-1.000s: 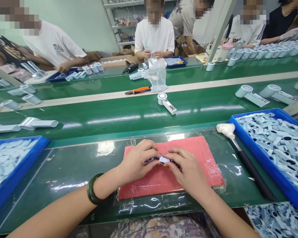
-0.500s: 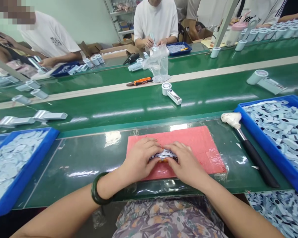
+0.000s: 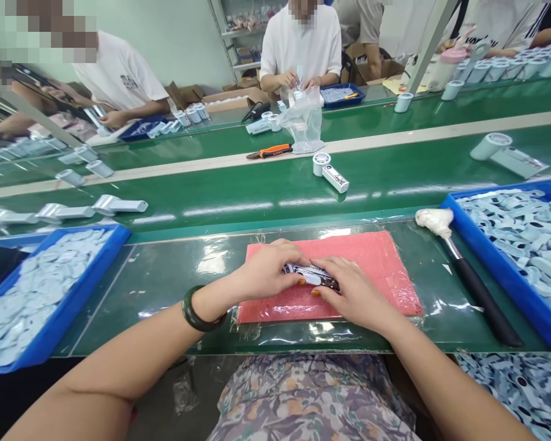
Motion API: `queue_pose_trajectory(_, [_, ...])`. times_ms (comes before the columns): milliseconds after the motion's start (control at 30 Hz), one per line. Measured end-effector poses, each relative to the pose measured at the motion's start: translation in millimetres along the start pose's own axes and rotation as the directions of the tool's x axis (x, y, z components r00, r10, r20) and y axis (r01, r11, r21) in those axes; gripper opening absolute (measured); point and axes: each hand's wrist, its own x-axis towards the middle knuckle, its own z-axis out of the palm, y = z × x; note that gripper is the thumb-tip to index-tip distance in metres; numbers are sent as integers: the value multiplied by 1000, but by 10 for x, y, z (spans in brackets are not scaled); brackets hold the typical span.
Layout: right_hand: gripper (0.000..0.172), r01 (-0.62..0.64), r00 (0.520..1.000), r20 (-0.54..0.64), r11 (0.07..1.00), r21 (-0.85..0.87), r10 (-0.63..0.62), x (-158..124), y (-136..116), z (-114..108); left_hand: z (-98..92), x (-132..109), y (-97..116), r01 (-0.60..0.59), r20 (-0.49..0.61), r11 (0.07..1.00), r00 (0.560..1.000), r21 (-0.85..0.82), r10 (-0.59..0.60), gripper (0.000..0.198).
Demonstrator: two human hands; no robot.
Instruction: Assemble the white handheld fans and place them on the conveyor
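A narrow handheld fan (image 3: 313, 278), light-coloured with a dark strip along it, lies low over the red pad (image 3: 386, 263). Its left end is wrapped by my left hand (image 3: 273, 269), with the thumb along its near side. The fingers of my right hand (image 3: 356, 294) close around the other end. Both hands cover much of the fan, so its head is hidden. Just right of the pad lies a hammer (image 3: 482, 294) with a black handle and a white-wrapped head.
Blue trays of pale plastic pieces flank me, one left (image 3: 96, 269) and one right (image 3: 482, 239). On the green conveyor (image 3: 239, 196) lie a finished-looking fan (image 3: 333, 174) and several others. Orange-handled pliers (image 3: 275, 150) rest by a plastic bag (image 3: 305, 122). Other people sit opposite.
The fan between my hands has been turned, showing its dark strip and a pale piece where printed lettering showed before. My right thumb has lifted away from the left one. The camera view has shifted slightly.
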Motion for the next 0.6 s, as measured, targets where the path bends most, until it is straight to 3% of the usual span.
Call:
queue_pose_trajectory(267, [46, -21, 1000, 4, 1000, -7, 21, -9, -8, 13, 4, -33, 14, -49, -18, 999, 999, 23, 50, 24])
queue_pose_trajectory(400, [46, 18, 999, -33, 999, -47, -19, -47, 7, 59, 108, -188, 0, -111, -152, 984, 980, 137, 132, 35])
queue_pose_trajectory(600, [44, 42, 997, -67, 996, -79, -47, -74, -2, 116, 291, -324, -20, -115, -301, 953, 932, 281, 201, 17])
